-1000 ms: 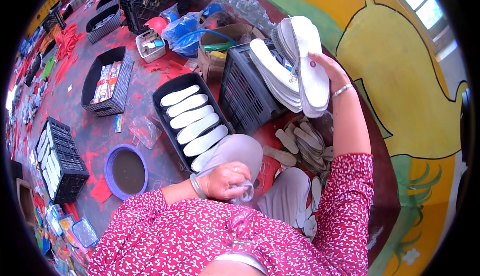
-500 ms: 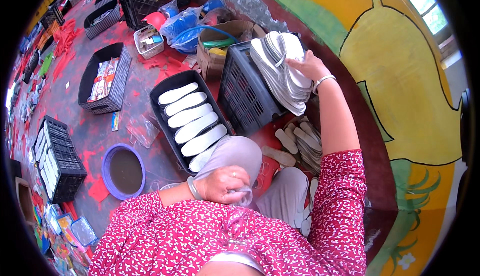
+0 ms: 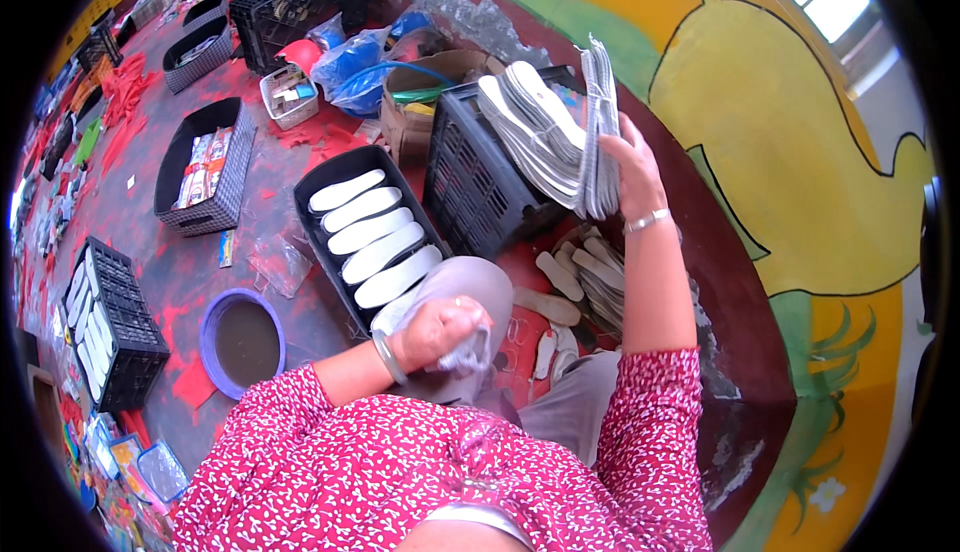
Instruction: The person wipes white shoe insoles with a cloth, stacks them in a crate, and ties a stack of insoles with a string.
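My right hand grips a tied bundle of white insoles from its right side, holding it on edge. It stands against another stack of insoles on top of an upturned dark plastic crate. Over my knee my left hand is closed in a fist around a crumpled pale grey cloth. Just ahead of that knee, a black bin holds a row of several white insoles. More loose insoles lie in a heap below the crate, beside my legs.
To the left are a purple basin of brownish liquid and a black crate of insoles. Farther off stand a woven bin with packets, a small white basket and a cardboard box. A painted wall rises on the right.
My right hand has tipped a bundle of insoles up on edge, away from the stack it lay on. My left fist has lifted slightly with the cloth.
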### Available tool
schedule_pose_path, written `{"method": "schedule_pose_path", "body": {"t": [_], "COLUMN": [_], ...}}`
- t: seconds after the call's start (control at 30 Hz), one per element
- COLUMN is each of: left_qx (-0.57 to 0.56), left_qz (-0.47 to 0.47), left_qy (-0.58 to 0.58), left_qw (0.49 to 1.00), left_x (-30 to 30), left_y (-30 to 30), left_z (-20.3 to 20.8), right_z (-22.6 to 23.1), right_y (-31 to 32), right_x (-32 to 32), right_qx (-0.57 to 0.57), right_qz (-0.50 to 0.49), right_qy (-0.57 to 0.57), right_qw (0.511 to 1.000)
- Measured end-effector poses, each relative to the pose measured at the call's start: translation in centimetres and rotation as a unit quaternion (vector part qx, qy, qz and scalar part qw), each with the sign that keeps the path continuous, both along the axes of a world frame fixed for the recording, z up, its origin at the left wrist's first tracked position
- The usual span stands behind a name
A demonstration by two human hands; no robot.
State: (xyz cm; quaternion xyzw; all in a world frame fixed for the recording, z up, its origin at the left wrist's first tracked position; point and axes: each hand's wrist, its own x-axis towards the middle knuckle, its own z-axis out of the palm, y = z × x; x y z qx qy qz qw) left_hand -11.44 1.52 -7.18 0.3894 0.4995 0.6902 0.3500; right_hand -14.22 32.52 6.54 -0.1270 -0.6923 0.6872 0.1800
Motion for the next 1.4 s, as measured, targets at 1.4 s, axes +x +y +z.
{"method": "schedule_pose_path", "body": {"t": [1.4], "left_qx": [-0.162], "left_qz": [-0.199], "left_qy": [0.008], "left_qw": [0.967], "left_x": [5.5], "left_y": [14.4], "left_z": [-3.1], "right_z": [-10.1], "right_y": [-6.9], "right_x": [22.4], "right_qx": [0.411], "right_qz": [-0.229], "right_qy": [0.005], "right_qw": [0.882]}}
